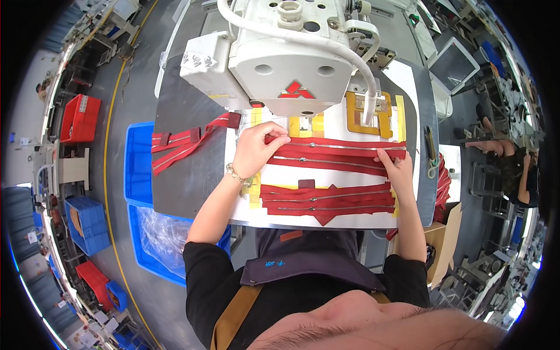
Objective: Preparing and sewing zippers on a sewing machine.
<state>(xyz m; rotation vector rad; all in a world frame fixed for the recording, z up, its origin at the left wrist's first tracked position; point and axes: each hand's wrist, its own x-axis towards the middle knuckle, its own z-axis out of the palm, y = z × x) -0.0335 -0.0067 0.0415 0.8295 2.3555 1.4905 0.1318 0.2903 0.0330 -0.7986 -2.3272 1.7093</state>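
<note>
A red zipper (344, 143) with a metal slider lies stretched from left to right under the white sewing machine head (280, 64). My left hand (259, 149) pinches its left end between thumb and fingers. At its right end, my right hand (398, 168) grips the red tape near the corner. Just below, a second red zipper (321, 163) runs almost parallel, its right end close to my right fingers. Nearer to me, several more red zippers (326, 200) lie in a stack on the white plate (248, 217).
More red zippers (188, 146) hang over the table's left side. A yellow-edged clamp frame (368, 114) sits beyond my hands. Snips (431, 154) rest at the right edge. Blue bins (139, 166) stand at the left, and a cardboard box (446, 242) at the lower right.
</note>
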